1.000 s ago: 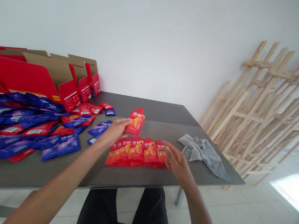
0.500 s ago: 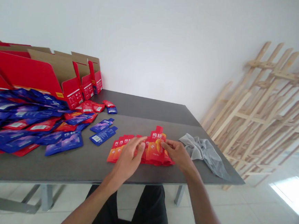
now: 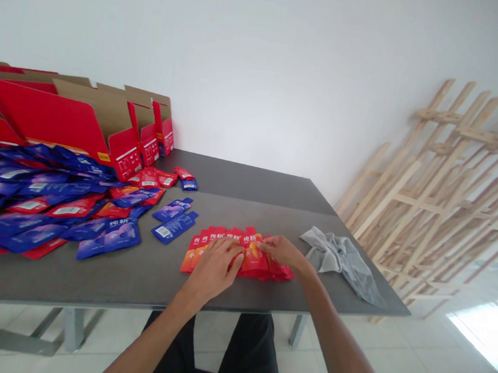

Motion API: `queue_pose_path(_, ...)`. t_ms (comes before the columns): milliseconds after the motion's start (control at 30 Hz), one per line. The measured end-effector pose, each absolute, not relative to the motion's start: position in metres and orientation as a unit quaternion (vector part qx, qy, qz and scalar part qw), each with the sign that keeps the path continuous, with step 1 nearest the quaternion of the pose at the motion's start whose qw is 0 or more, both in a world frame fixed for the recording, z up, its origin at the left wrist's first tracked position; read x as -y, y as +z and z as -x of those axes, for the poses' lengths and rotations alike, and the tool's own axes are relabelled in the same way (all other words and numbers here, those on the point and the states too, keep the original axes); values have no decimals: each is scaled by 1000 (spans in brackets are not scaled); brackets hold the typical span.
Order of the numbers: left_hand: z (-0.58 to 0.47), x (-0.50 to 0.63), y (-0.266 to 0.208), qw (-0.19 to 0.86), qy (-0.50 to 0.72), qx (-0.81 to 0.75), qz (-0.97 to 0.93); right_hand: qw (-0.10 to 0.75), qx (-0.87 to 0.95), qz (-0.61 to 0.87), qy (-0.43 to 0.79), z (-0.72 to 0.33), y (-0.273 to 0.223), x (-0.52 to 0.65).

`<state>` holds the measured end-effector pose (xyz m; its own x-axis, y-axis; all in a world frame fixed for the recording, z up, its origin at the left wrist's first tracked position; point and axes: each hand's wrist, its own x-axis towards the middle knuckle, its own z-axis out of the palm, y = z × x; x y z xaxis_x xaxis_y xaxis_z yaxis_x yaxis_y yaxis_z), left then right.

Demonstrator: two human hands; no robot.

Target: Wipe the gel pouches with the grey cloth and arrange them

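Observation:
Red-and-orange pouches [image 3: 203, 252] lie overlapped in a row on the dark table in front of me. My left hand [image 3: 216, 264] rests over the middle of the row, fingers apart and holding nothing; it covers parts of several pouches. At the right part of the row, my right hand [image 3: 284, 251] has thumb and fingers pinched at the upper right edge of one red pouch [image 3: 254, 259], which lies on top of the others. More red pouches [image 3: 280, 270] lie partly under that hand.
Two blue pouches [image 3: 174, 226] lie left of the row. Farther left is a big heap of blue and red pouches [image 3: 61, 212], with open red cartons [image 3: 60, 114] behind it. A grey cloth [image 3: 334, 253] lies on the right of the table [image 3: 146, 285]. Wooden frames [image 3: 440, 167] lean against the wall.
The red pouch in my right hand has come down from a raised position onto the row. My left hand's fingers have lowered onto the pouches beside it.

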<state>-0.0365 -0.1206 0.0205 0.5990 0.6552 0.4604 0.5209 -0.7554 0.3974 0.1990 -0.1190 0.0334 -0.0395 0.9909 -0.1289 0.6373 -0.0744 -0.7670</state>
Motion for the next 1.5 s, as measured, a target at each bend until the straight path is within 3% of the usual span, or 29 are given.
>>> queue_pose_path(200, 38, 122, 18, 109, 297, -331, -889, 209, 608, 737, 208, -193, 29, 120)
queue_pose_path(500, 30, 128, 12, 97, 296, -368, -876, 187, 585, 775, 150, -182, 29, 128)
queue_pose_path(733, 26, 139, 13, 29, 308, -474, -824, 203, 576, 779, 143, -178, 31, 132)
queue_pose_path(1500, 24, 144, 18, 45, 274, -474, -836, 165, 644, 732, 149, -178, 40, 118)
